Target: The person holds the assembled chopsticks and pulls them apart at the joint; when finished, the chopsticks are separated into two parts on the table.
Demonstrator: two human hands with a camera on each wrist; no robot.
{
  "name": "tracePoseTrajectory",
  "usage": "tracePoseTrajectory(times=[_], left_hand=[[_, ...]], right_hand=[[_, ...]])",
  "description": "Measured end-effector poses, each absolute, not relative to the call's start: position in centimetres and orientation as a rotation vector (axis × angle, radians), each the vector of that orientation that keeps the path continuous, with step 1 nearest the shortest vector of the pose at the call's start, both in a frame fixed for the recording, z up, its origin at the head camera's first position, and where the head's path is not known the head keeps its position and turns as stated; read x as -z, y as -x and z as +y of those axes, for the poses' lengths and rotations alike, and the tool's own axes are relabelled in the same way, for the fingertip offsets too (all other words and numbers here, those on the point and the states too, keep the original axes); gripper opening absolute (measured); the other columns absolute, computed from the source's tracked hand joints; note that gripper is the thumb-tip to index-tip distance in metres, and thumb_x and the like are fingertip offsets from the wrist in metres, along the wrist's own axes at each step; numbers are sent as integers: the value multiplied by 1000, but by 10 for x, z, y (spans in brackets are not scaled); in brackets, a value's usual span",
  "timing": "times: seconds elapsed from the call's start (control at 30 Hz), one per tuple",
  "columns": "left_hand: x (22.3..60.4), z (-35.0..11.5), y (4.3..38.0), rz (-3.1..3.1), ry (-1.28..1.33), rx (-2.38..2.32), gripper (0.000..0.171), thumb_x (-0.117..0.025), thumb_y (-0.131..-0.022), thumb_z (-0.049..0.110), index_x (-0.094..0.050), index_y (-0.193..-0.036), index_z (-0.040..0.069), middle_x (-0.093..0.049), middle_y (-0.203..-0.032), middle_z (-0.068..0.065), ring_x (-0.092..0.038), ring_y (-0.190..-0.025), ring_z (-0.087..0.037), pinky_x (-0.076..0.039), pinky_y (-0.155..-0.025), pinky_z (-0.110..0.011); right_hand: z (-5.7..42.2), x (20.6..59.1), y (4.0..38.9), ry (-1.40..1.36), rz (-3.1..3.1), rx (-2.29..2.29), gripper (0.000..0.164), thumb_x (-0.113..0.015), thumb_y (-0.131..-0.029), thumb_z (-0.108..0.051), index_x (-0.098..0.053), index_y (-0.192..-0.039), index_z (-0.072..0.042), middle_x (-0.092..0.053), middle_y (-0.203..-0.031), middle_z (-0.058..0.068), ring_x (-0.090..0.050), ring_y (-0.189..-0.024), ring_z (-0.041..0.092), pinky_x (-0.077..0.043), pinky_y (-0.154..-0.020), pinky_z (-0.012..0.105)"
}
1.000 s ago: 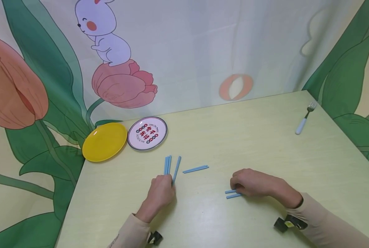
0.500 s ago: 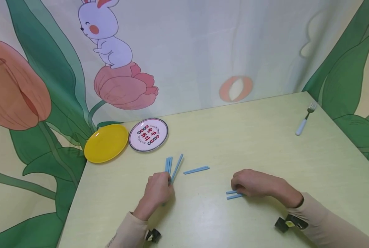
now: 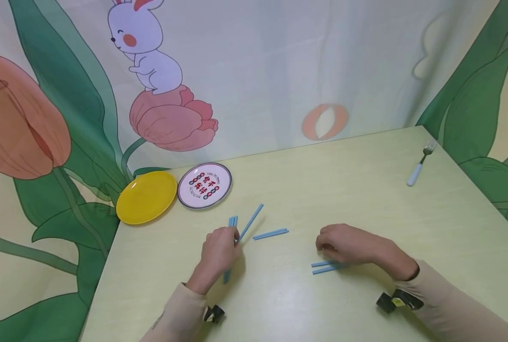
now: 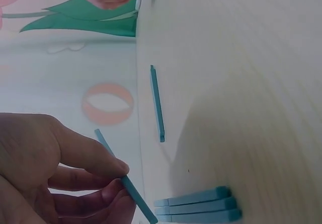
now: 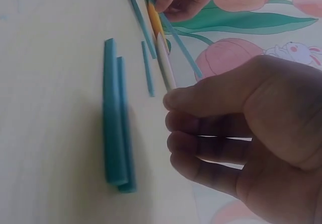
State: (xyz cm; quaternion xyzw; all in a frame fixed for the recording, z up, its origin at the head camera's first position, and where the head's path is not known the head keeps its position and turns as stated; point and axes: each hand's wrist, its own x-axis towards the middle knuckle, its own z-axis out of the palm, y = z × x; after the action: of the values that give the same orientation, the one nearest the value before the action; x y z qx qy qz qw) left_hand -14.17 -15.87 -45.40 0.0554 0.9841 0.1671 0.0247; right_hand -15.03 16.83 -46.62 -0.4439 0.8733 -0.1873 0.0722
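Note:
My left hand (image 3: 220, 251) pinches a thin blue stick (image 3: 253, 219) between thumb and fingers, and the stick slants up to the right, raised off the table. Under that hand, several like sticks (image 4: 201, 205) lie side by side, their middles hidden in the head view. To its right a pair of blue sticks (image 3: 271, 233) rests on the table. My right hand (image 3: 343, 243) hovers over two more blue sticks (image 3: 325, 267), fingers loosely curled. In the right wrist view nothing lies between its fingers, and these two sticks (image 5: 113, 118) lie apart from it.
A yellow plate (image 3: 146, 197) and a white plate with red lettering (image 3: 195, 179) sit at the table's back left. Far right lies a fork (image 3: 420, 166) with a pale handle. Behind the table (image 3: 335, 190) hangs a printed curtain (image 3: 258, 71).
The left hand has raised one stick off the table and tilted it further right. The right hand has lifted from its two sticks, which stay in place.

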Motion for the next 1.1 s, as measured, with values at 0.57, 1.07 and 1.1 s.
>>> tracePoseTrajectory(times=[0.57,1.07,1.1], left_hand=[[450,-147,153,3081,-270,-505,6,-69,-83,6,-70,-88,7,-65,-79,-5,-56,-67,-18,-46,-53,-29],[450,-134,162,3142,-407,-519,9,-67,-81,5,-72,-87,9,-65,-77,-2,-59,-69,-19,-47,-54,-31],[450,-133,163,3145,-416,-518,9,-66,-81,5,-72,-87,10,-65,-77,-1,-59,-69,-19,-46,-54,-31]], right_hand=[[165,451,159,1427,2735,600,11,-68,-85,-4,-72,-93,-10,-65,-89,-6,-60,-79,9,-52,-72,25],[158,440,171,1414,2811,654,12,-70,-87,-13,-70,-99,-13,-67,-96,-1,-61,-87,13,-53,-75,29],[157,440,171,1416,2815,668,13,-70,-87,-13,-70,-100,-13,-67,-97,-1,-61,-88,14,-53,-75,29]])
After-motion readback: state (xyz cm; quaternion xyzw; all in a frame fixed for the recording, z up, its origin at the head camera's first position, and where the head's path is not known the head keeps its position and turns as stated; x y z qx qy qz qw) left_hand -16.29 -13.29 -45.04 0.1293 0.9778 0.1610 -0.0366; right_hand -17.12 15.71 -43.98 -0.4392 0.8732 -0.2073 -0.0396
